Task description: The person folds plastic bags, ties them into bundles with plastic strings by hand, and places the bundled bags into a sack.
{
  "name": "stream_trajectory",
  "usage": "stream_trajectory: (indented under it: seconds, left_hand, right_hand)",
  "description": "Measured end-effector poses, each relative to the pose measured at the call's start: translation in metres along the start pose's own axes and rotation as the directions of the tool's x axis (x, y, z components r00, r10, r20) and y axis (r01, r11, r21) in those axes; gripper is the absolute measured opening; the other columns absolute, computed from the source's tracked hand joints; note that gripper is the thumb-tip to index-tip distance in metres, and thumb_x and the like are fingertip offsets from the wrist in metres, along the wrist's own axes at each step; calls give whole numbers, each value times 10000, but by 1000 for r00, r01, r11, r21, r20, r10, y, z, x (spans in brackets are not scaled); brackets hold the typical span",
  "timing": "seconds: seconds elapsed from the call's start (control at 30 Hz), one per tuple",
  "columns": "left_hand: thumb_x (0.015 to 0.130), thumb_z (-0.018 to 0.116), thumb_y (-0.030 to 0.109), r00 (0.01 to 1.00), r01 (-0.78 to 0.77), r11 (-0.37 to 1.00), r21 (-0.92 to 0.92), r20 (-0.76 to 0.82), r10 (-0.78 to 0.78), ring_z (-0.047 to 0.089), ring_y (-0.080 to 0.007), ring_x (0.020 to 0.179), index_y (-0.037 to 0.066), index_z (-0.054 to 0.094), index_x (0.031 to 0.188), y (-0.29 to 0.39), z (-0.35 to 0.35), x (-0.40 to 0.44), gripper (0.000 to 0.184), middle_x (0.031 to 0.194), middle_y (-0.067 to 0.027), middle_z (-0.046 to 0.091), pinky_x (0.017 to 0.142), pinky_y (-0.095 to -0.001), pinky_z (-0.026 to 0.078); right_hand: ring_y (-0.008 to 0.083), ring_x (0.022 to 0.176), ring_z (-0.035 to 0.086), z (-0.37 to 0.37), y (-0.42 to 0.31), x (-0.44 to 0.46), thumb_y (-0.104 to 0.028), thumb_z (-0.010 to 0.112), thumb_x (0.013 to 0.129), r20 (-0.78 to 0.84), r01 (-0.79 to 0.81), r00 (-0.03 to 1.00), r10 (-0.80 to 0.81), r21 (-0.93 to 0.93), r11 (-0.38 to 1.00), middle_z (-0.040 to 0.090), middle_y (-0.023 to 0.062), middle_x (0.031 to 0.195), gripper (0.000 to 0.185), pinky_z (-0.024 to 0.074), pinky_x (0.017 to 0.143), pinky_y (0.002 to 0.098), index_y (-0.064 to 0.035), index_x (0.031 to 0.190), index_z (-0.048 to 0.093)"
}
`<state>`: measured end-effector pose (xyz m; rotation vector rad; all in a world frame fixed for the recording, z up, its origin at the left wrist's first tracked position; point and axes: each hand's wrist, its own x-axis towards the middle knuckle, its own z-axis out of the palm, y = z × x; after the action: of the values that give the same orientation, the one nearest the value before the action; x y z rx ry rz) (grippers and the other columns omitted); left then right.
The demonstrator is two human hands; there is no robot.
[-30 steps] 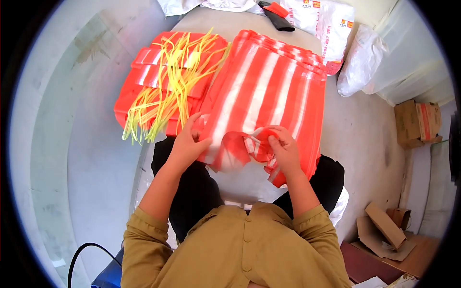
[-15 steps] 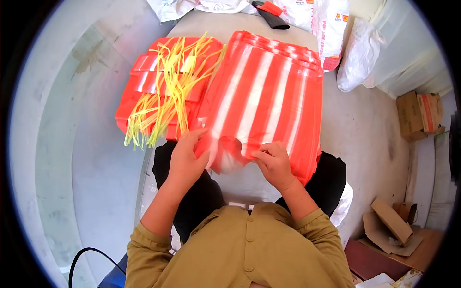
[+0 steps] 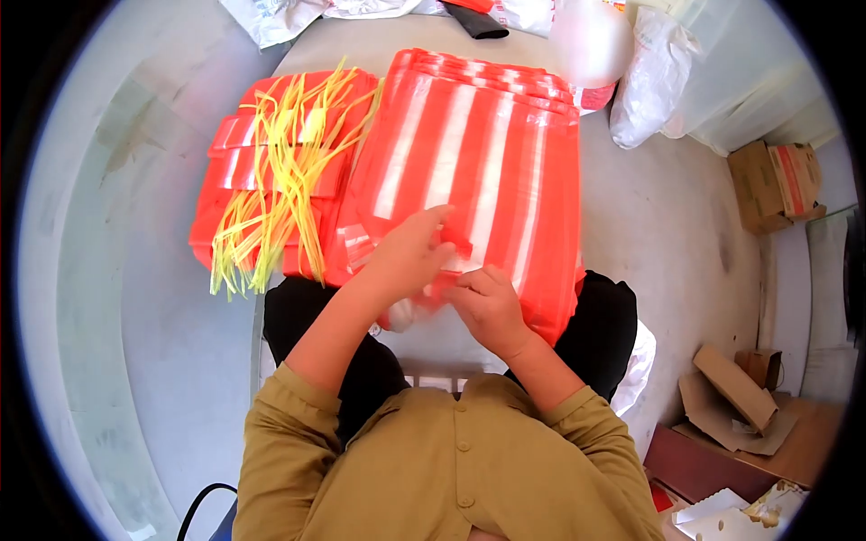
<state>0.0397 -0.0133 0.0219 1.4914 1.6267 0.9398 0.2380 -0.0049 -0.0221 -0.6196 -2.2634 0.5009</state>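
"Where's the striped plastic stack point(image 3: 519, 171)?"
"Ahead at 12 o'clock, near edge by both hands."
"Their state?"
"Left hand point(image 3: 408, 257) at its 7 o'clock, fingers parted; right hand point(image 3: 487, 302) curled at 6 o'clock, grip blurred, can't tell."
"Room?"
"Red bundle point(image 3: 210, 212) under yellow strips point(image 3: 293, 158) crowds 9 o'clock; grey surface point(image 3: 658, 216) spreads from 3 o'clock."
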Motion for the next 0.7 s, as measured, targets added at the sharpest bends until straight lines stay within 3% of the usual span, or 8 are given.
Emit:
stream_trajectory:
  seconds: [0.1, 0.2, 0.3, 0.5, 0.63, 0.7]
  left_hand:
    - [892, 645, -1, 999, 40, 985, -169, 8, -39, 673, -257, 937, 27, 600, 1352, -15, -5, -6, 462, 1177, -141, 644, 847, -340, 559]
    - [866, 645, -30, 982, -190, 972, 139, 40, 187, 670, -300, 989, 28, 629, 1293, -20, -15, -13, 432, 1203, -144, 649, 896, -374, 556]
    - [812, 658, -55, 921, -381, 844, 377, 73, 384, 652, -346, 1038, 36, 664, 1218, -21, -16, -25, 416, 1217, -148, 656, 937, -415, 543]
    - [735, 669, -74, 920, -387, 862, 328, 78, 384, 634, -367, 1093, 32, 699, 1121, -8, -1, -36, 401, 1170, -140, 692, 978, -433, 521]
    - [785, 693, -47, 928, -365, 851, 378, 79, 363, 638, -357, 1103, 29, 714, 1106, -27, 11, -29, 330, 1149, -134, 713, 969, -434, 523]
    - [837, 691, -31, 935, -342, 871, 354, 38, 351, 650, -354, 1080, 20, 717, 1115, -29, 11, -29, 284, 1133, -140, 721, 949, -426, 531]
  right_hand:
    - [262, 854, 630, 0, -1, 1, -3, 761, 710, -1, -24, 1000, 25, 18, 1000, 654, 44, 905, 223, 519, 717, 390, -91, 915, 749]
    - [271, 859, 633, 0, -2, 5, 6, 768, 714, -17, -44, 999, 45, 65, 997, 659, 51, 905, 229, 524, 718, 392, -87, 922, 747]
    - [284, 858, 634, -1, -4, 7, 9, 776, 742, -22, -97, 995, 100, 102, 990, 662, 64, 903, 212, 525, 725, 395, -81, 932, 745]
    - [312, 875, 635, 0, -4, 9, -25, 776, 823, -20, -165, 985, 171, 178, 970, 686, 89, 943, 159, 526, 766, 408, -65, 974, 743]
    - [285, 957, 656, -13, 5, 4, -48, 728, 896, 72, -244, 969, 235, 160, 956, 706, 100, 1057, 189, 529, 849, 381, -61, 1084, 736]
    - [245, 1038, 652, -30, 13, -2, -59, 674, 949, -46, -461, 868, 495, 300, 835, 688, 103, 1144, 215, 517, 918, 353, -47, 1160, 714]
